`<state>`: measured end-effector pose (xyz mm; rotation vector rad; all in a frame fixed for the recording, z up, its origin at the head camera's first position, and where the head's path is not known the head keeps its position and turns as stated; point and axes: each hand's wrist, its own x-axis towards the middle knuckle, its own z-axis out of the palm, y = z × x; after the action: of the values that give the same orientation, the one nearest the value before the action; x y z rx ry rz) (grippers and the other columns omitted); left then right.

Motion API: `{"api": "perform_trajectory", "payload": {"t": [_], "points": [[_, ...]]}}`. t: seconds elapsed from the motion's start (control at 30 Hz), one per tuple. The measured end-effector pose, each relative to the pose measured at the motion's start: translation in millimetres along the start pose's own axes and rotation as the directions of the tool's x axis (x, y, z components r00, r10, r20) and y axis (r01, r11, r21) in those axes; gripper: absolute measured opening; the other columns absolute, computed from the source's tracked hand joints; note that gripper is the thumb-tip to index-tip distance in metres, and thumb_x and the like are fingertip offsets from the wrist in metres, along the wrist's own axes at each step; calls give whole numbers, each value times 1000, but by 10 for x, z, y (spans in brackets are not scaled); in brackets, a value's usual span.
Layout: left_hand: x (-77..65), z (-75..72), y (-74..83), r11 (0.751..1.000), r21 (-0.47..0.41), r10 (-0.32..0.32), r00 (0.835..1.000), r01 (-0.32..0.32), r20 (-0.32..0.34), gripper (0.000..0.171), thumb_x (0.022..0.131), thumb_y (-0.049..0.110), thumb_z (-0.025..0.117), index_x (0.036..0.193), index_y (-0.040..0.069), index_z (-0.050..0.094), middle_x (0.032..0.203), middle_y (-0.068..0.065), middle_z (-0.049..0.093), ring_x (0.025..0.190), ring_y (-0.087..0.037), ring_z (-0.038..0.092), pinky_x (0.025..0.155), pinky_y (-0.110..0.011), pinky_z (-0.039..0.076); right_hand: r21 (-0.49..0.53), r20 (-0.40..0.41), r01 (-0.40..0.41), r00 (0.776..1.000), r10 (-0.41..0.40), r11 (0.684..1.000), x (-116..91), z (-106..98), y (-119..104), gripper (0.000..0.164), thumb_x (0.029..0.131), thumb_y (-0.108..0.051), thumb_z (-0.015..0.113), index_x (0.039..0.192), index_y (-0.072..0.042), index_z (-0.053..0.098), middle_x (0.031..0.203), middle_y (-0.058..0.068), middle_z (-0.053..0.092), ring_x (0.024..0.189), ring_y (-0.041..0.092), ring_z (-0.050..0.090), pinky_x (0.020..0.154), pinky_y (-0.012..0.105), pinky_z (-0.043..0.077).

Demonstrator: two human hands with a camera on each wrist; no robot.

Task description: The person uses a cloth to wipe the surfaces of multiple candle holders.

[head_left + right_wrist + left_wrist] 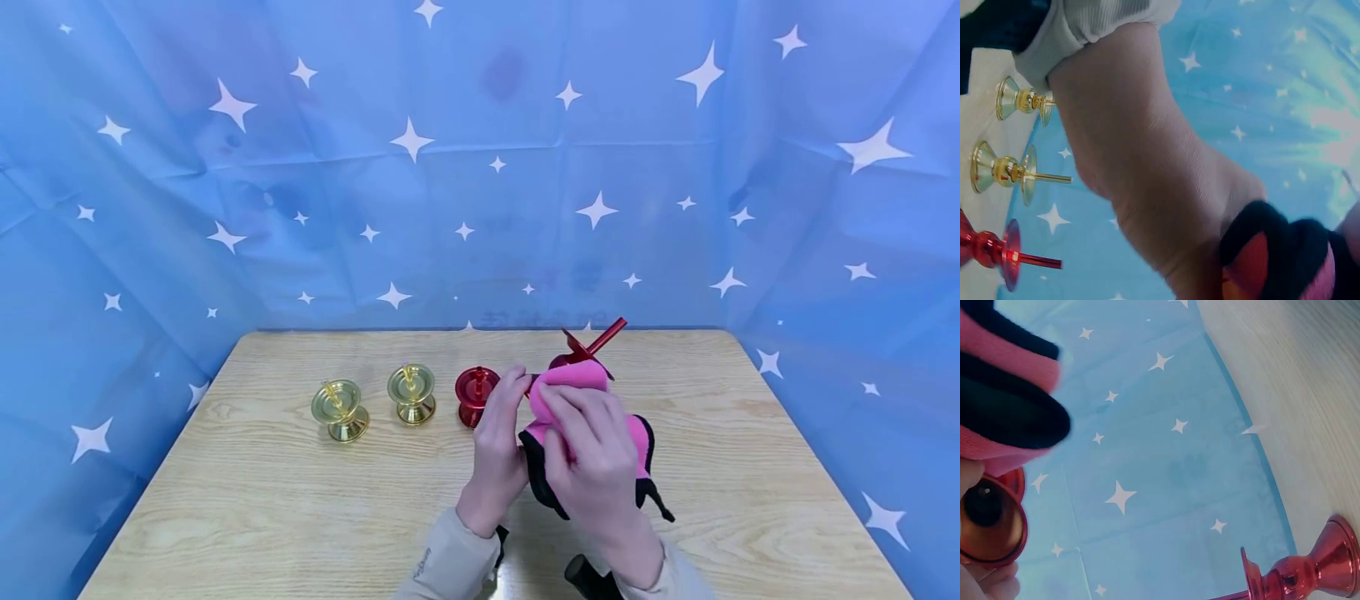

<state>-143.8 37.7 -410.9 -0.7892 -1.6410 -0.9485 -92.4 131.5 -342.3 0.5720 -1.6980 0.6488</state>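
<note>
My left hand (498, 454) grips a red metal candle holder (576, 358) tilted above the table, its thin stem pointing up and to the right. In the left wrist view its hollow base (1009, 540) faces the camera. My right hand (600, 462) pinches a pink cloth with black edging (573, 377) against the holder's near end. The cloth's lower folds hang below the fingers and hide part of the holder. Just left of my left hand, a second red candle holder (476, 390) stands upright on the table.
Two gold candle holders stand upright further left, one (412, 392) near the red one and another (341, 410) beyond it. They are on a light wooden table (262, 517). A blue curtain with white stars (480, 192) rises behind the table and along both sides.
</note>
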Motion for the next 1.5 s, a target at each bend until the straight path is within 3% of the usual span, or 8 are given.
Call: {"api": "perform_trajectory", "payload": {"t": [0.23,0.43,0.77,0.97,1.1,1.27,1.37,1.5], "points": [[12,-24,-26,999,-18,44,995,-46,-94,32,95,14,54,112,-13,53,113,-26,58,104,-36,59,92,-39,47,-34,142,66,988,-61,997,57,-33,-107,28,91,-7,43,94,3,70,91,14,66,81,31,57,62,35,50],[-2,-14,-37,982,-169,-107,986,85,-126,47,89,23,64,114,-15,52,112,-26,60,104,-33,60,90,-33,48,70,162,-8,987,-4,997,22,-75,-9,29,88,-6,43,95,3,70,92,13,66,84,31,58,69,31,48],[-47,-34,-3,787,-514,-383,923,341,26,58,78,8,75,122,-14,44,117,-27,57,110,-31,58,92,-35,46,342,188,-268,959,214,901,-127,-161,223,30,73,12,53,98,7,69,96,16,67,93,21,59,78,17,45],[-24,-79,35,537,-680,-523,830,499,195,60,78,3,74,126,-11,42,122,-21,56,109,-19,59,88,-34,49,461,252,-522,852,458,718,-238,-222,327,33,74,22,54,102,10,67,100,12,66,95,14,60,74,17,48],[-25,-93,26,407,-713,-543,779,571,314,63,82,20,73,125,-13,41,118,-27,57,103,-13,61,83,-27,51,530,266,-679,702,661,508,-329,-195,342,27,81,19,53,104,12,65,98,7,68,86,13,61,67,17,51],[-29,-111,25,331,-697,-511,742,636,435,66,83,25,72,126,-13,41,112,-37,55,99,-10,61,82,-26,51,588,330,-784,457,826,199,-378,-164,430,28,87,12,53,98,-5,72,86,0,69,72,7,59,59,17,50],[-33,-123,26,286,-676,-516,704,679,488,63,83,25,72,126,-11,43,109,-38,56,96,-9,62,81,-26,51,608,425,-790,408,808,80,-382,-170,533,30,90,8,52,92,-13,74,82,-1,68,69,5,61,58,17,50],[-38,-119,41,246,-624,-545,638,742,544,58,82,21,72,125,-8,46,111,-35,57,95,-9,62,79,-25,51,603,492,-798,372,787,0,-396,-176,602,28,93,0,53,89,-16,74,83,-2,68,69,5,62,59,17,50]]}}
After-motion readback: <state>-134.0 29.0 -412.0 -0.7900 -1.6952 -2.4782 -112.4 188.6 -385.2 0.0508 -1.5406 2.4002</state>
